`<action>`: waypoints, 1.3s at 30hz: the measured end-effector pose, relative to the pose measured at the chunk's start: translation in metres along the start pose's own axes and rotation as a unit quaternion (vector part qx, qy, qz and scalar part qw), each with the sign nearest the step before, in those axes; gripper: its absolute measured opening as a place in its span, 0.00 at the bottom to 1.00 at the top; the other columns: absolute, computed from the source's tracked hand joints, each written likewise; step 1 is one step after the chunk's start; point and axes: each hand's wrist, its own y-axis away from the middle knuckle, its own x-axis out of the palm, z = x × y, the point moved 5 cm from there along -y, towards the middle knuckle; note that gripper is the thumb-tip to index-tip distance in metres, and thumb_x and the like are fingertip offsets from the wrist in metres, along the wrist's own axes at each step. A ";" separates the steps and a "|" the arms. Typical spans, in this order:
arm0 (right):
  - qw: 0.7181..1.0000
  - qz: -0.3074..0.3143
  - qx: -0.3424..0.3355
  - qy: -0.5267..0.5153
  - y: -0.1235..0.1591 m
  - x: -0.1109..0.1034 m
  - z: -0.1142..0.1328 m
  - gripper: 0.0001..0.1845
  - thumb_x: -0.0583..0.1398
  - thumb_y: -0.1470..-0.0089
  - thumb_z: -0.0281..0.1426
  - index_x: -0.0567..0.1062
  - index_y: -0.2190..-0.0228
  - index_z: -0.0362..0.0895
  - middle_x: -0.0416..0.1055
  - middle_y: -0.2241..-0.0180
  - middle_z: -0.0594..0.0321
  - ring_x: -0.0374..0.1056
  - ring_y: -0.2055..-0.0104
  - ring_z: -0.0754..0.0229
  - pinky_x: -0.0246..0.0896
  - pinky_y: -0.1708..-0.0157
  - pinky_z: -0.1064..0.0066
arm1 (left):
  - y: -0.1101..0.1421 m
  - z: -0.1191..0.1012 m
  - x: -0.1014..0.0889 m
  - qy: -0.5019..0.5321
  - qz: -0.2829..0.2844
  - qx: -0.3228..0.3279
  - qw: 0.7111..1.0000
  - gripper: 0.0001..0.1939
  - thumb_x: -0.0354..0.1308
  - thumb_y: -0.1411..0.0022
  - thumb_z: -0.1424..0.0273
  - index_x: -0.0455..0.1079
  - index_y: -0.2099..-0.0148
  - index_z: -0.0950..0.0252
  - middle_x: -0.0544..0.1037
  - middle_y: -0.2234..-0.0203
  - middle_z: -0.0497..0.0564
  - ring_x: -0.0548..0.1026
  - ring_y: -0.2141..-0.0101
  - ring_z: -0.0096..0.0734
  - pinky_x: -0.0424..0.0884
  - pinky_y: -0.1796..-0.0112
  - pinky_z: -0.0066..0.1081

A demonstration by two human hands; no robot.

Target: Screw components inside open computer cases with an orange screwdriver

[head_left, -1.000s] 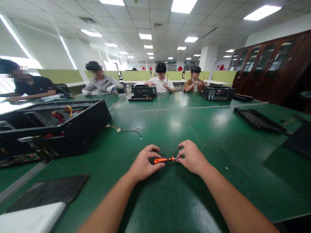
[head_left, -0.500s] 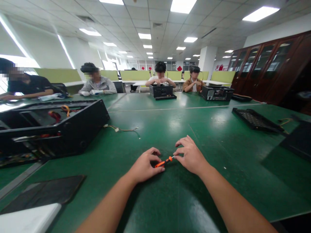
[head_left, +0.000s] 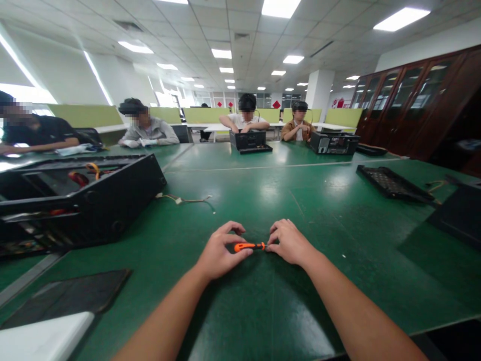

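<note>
Fingers at either end of a screwdriver (orange-and-black handle)

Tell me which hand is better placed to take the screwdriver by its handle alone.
Left, most likely: the left hand is already at the orange-and-black handle of the screwdriver, while the right hand is at the opposite, tip end.

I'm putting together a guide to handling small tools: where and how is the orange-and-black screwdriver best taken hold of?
Probably by the handle, from the left: this thick part points that way and lies between thumb and fingers of the left grip. The thin shaft points right, mostly hidden by the right grip, so it looks the poorer hold.
</note>
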 end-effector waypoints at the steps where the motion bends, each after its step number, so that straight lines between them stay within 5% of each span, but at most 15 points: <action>1: 1.000 0.004 0.000 0.000 0.000 0.000 0.000 0.04 0.69 0.46 0.35 0.84 0.69 0.48 0.76 0.58 0.59 0.66 0.49 0.52 0.53 0.42 0.51 | 0.000 0.000 0.000 -0.003 0.001 0.000 1.000 0.08 0.67 0.44 0.62 0.82 0.66 0.61 0.76 0.58 0.54 0.75 0.56 0.40 0.73 0.53 0.38; 14: 1.000 0.002 -0.002 -0.031 0.002 0.000 -0.002 0.04 0.68 0.46 0.32 0.85 0.69 0.47 0.75 0.58 0.55 0.66 0.49 0.50 0.53 0.41 0.50 | 0.000 -0.001 0.001 -0.003 0.006 0.002 1.000 0.08 0.67 0.43 0.62 0.82 0.65 0.60 0.75 0.58 0.54 0.75 0.56 0.39 0.72 0.52 0.37; 16: 0.998 -0.003 -0.020 -0.052 0.004 -0.004 0.009 0.16 0.68 0.49 0.28 0.83 0.56 0.46 0.73 0.50 0.52 0.64 0.44 0.47 0.47 0.37 0.47 | -0.001 -0.005 0.002 0.007 -0.002 0.002 1.000 0.08 0.67 0.43 0.62 0.81 0.65 0.60 0.75 0.58 0.53 0.75 0.56 0.38 0.72 0.53 0.36; 18: 0.995 -0.002 -0.057 -0.087 0.009 -0.008 0.029 0.36 0.66 0.49 0.24 0.69 0.39 0.46 0.67 0.40 0.52 0.59 0.37 0.49 0.43 0.33 0.52 | -0.002 -0.012 0.001 0.027 -0.024 0.003 0.999 0.09 0.67 0.43 0.61 0.80 0.66 0.61 0.76 0.60 0.53 0.75 0.58 0.38 0.72 0.54 0.35; 21: 0.984 -0.002 -0.099 -0.145 0.028 -0.020 0.063 0.39 0.57 0.40 0.24 0.52 0.31 0.45 0.63 0.36 0.55 0.59 0.36 0.58 0.53 0.36 0.65 | -0.004 -0.023 -0.011 0.072 -0.098 0.017 0.992 0.18 0.67 0.45 0.53 0.76 0.68 0.63 0.76 0.63 0.53 0.75 0.60 0.38 0.72 0.55 0.36; 24: 0.958 -0.022 -0.057 -0.282 0.068 -0.041 0.080 0.31 0.53 0.34 0.28 0.56 0.33 0.52 0.69 0.41 0.60 0.65 0.41 0.58 0.59 0.40 0.63 | -0.013 -0.033 -0.031 0.145 -0.191 0.024 0.970 0.25 0.54 0.38 0.45 0.71 0.60 0.63 0.74 0.63 0.53 0.74 0.60 0.40 0.71 0.55 0.38; 26: 0.913 0.018 -0.028 -0.407 0.105 -0.051 0.082 0.28 0.57 0.34 0.34 0.60 0.36 0.58 0.73 0.49 0.63 0.70 0.48 0.55 0.65 0.47 0.60 | -0.029 -0.047 -0.033 0.154 -0.198 -0.005 0.968 0.23 0.49 0.32 0.49 0.70 0.54 0.63 0.75 0.62 0.53 0.75 0.59 0.39 0.71 0.54 0.39; 29: 0.874 0.110 -0.057 -0.470 0.154 -0.071 0.080 0.20 0.61 0.36 0.38 0.70 0.44 0.51 0.73 0.50 0.60 0.72 0.52 0.52 0.70 0.53 0.58 | -0.069 -0.100 0.002 0.077 -0.076 0.011 0.994 0.16 0.53 0.31 0.57 0.71 0.50 0.62 0.78 0.58 0.53 0.76 0.55 0.40 0.70 0.50 0.40; 32: 0.871 0.103 -0.060 -0.476 0.179 -0.111 0.054 0.14 0.61 0.36 0.37 0.74 0.50 0.48 0.71 0.47 0.57 0.71 0.50 0.53 0.71 0.53 0.59 | -0.108 -0.177 0.069 0.038 0.060 0.149 0.986 0.17 0.51 0.29 0.58 0.71 0.47 0.61 0.78 0.51 0.54 0.74 0.49 0.39 0.68 0.45 0.40; 35: 0.871 0.073 -0.038 -0.485 0.186 -0.171 0.010 0.16 0.62 0.37 0.37 0.73 0.49 0.49 0.70 0.46 0.57 0.71 0.50 0.53 0.71 0.54 0.59 | -0.135 -0.233 0.125 -0.001 0.087 0.247 0.965 0.23 0.48 0.29 0.54 0.69 0.42 0.63 0.76 0.45 0.57 0.72 0.44 0.41 0.60 0.38 0.44; 39: 0.873 0.009 0.000 -0.488 0.199 -0.255 -0.059 0.19 0.60 0.36 0.42 0.74 0.50 0.42 0.73 0.50 0.57 0.72 0.54 0.52 0.72 0.56 0.55 | -0.153 -0.246 0.151 -0.090 0.081 0.256 0.959 0.27 0.45 0.29 0.50 0.75 0.55 0.66 0.81 0.60 0.59 0.76 0.54 0.45 0.61 0.41 0.49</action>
